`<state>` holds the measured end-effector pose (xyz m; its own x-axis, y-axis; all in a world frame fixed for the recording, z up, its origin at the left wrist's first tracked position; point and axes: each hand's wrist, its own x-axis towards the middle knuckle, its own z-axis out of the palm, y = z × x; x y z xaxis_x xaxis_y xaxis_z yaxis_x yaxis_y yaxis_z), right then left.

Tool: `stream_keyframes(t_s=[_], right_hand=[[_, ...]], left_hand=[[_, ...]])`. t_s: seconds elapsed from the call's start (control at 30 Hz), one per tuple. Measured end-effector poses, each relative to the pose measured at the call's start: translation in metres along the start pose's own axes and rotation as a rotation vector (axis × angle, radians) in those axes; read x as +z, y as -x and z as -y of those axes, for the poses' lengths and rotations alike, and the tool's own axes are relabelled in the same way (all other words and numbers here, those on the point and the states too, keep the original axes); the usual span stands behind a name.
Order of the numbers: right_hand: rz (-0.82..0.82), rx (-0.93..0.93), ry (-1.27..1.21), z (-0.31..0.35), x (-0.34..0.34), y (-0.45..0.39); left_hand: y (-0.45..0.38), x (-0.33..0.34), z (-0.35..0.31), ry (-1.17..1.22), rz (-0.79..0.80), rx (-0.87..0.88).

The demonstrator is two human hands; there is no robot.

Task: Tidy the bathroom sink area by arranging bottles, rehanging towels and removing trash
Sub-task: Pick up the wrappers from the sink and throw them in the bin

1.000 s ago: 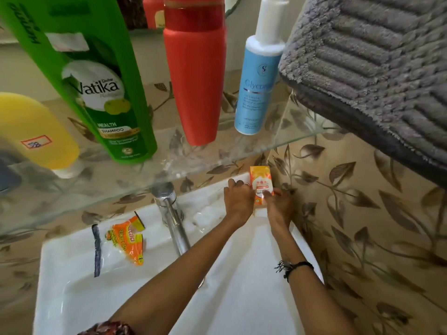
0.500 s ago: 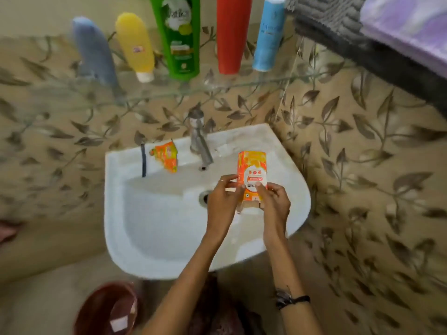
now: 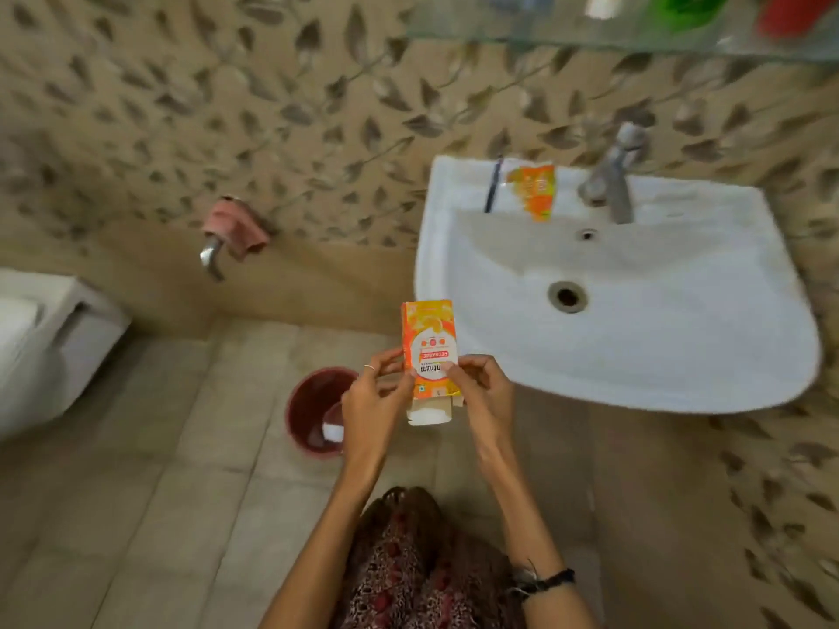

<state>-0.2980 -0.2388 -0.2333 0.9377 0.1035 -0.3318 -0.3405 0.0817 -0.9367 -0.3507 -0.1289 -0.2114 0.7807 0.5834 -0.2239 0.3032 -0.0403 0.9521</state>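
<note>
I hold an orange carton (image 3: 429, 342) upright between both hands, left of the white sink (image 3: 681, 338) and above the floor. My left hand (image 3: 377, 397) grips its left edge and my right hand (image 3: 481, 392) grips its right edge near the bottom, where the flap hangs open. A dark red bin (image 3: 318, 413) stands on the floor just left of my hands, with a white scrap inside. On the sink's back rim lie an orange wrapper (image 3: 533, 190) and a thin dark strip (image 3: 494, 186).
A metal tap (image 3: 613, 183) rises at the sink's back. The glass shelf (image 3: 635, 34) with bottles crosses the top right. A wall tap with a pink cloth (image 3: 234, 227) sits low on the left wall. A white toilet (image 3: 41, 338) stands at far left.
The carton has moved with both hands from the sink's back right corner, over the basin, to the left beyond the sink's edge. The view has swung down and left, showing floor and bin.
</note>
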Motion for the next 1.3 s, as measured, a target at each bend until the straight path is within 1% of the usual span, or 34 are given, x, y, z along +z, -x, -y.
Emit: stream_keyframes(t_s=[0.13,0.23,0.33,0.43,0.5,0.63,0.77,0.83,0.9,1.03,1.13,1.2,1.3], right_hand=[[0.14,0.082,0.084,-0.046,0.063,-0.006],[0.206,0.202,0.188,-0.104,0.106,-0.023],[0.219,0.377,0.278,-0.173,0.139,-0.046],[0.221,0.459,0.386,-0.235,0.168,-0.081],[0.197,0.48,0.459,-0.271,0.188,-0.107],[0.186,0.509,0.567,-0.333,0.215,-0.154],[0.248,0.538,0.648,-0.369,0.224,-0.175],[0.227,0.574,0.58,-0.371,0.224,-0.175],[0.2,0.581,0.497,-0.363,0.226,-0.17],[0.183,0.458,0.386,-0.318,0.238,-0.157],[0.171,0.344,0.23,-0.261,0.245,-0.15],[0.162,0.268,0.089,-0.213,0.245,-0.146],[0.165,0.127,-0.059,-0.129,0.231,-0.142]], left_hand=[[-0.019,-0.06,0.043,0.027,-0.115,-0.147],[-0.047,-0.093,0.098,0.052,-0.172,-0.306],[-0.081,-0.115,0.159,0.132,-0.13,-0.59],[-0.118,-0.13,0.216,0.2,-0.062,-0.731],[-0.148,-0.136,0.247,0.243,-0.06,-0.806],[-0.209,-0.141,0.306,0.246,-0.066,-0.885],[-0.237,-0.144,0.34,0.146,-0.053,-0.854],[-0.241,-0.146,0.342,0.092,-0.063,-0.799],[-0.24,-0.145,0.339,0.096,-0.074,-0.762],[-0.231,-0.139,0.308,0.197,-0.009,-0.716],[-0.229,-0.129,0.258,0.288,0.057,-0.582],[-0.228,-0.121,0.219,0.345,0.069,-0.468],[-0.227,-0.105,0.155,0.433,0.147,-0.238]])
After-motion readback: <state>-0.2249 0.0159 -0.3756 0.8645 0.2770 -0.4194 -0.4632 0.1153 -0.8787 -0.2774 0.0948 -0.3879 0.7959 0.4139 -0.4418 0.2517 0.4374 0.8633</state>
